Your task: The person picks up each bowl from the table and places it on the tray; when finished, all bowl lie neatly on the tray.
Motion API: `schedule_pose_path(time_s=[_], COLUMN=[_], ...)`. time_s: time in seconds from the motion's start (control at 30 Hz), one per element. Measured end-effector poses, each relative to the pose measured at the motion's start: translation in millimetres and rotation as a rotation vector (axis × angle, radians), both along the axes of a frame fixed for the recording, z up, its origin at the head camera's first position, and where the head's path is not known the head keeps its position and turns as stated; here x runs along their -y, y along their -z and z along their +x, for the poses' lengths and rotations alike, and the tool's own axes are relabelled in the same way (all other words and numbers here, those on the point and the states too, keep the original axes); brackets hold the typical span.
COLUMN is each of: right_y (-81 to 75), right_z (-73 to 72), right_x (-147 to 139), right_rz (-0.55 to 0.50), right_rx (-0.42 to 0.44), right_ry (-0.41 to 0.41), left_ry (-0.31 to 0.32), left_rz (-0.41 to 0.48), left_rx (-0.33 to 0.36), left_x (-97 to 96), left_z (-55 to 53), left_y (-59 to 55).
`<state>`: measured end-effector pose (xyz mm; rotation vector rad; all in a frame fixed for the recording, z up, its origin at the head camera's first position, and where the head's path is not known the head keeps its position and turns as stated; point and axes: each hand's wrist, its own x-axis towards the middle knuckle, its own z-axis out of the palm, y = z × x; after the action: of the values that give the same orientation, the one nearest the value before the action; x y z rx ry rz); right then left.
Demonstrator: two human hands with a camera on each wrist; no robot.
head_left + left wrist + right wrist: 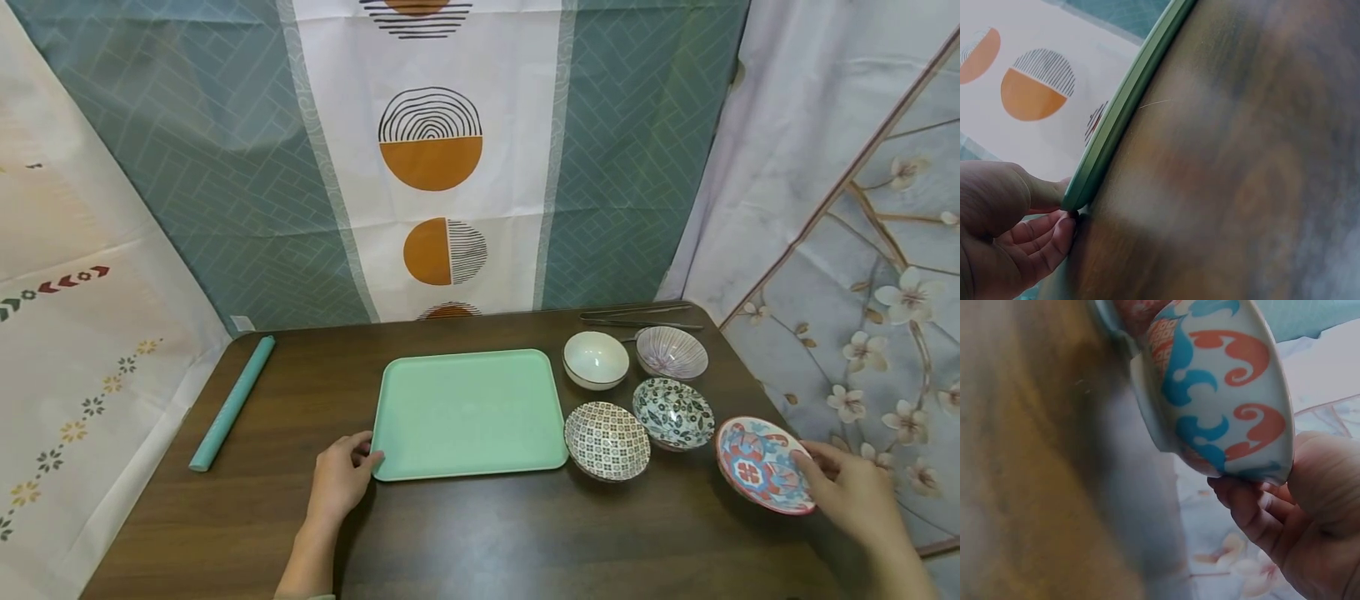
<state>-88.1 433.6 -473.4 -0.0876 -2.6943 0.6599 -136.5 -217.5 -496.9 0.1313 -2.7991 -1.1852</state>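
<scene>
A pale green rectangular tray (471,412) lies in the middle of the table. My left hand (343,473) pinches its near left corner, the thumb on the rim; the left wrist view shows the tray edge (1113,119) between thumb and fingers. At the right, my right hand (851,492) holds a red, blue and white bowl (761,467) by its right rim. In the right wrist view, thumb and fingers grip this patterned bowl (1229,394), which looks raised off the table. Left of it stand a leaf-patterned bowl (672,414) and a brown-dotted bowl (607,442).
Behind these stand a white bowl (596,360) and a purple-striped bowl (672,352), partly over a utensil handle. Chopsticks (641,322) lie along the back edge. A teal roll (232,404) lies at the left of the brown table (480,533). Patterned curtains surround it.
</scene>
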Motion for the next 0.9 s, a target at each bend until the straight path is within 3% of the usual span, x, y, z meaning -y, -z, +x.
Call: schedule_pose_path(time_s=[0.3, 0.53, 0.73, 0.9], right_y=[-25.9, -38.2, -52.1, -63.6], right_z=[-10.4, -19.7, -24.2, -36.2], right_x=[19, 24, 27, 46], right_rz=[-0.025, -0.017, -0.027, -0.046], right_rx=[0.052, -0.026, 0.026, 0.038], right_ry=[0.001, -0.021, 0.008, -0.007], left_ry=[0.0, 0.0, 0.003, 0.008], left_rz=[-0.01, 0.013, 0.037, 0.053], left_rx=[-0.01, -0.022, -0.019, -0.016], left_x=[1.1, 1.4, 1.8, 3.4], left_z=[-2.5, -5.9, -5.6, -7.1], left_y=[3.2, 7.0, 7.5, 7.6])
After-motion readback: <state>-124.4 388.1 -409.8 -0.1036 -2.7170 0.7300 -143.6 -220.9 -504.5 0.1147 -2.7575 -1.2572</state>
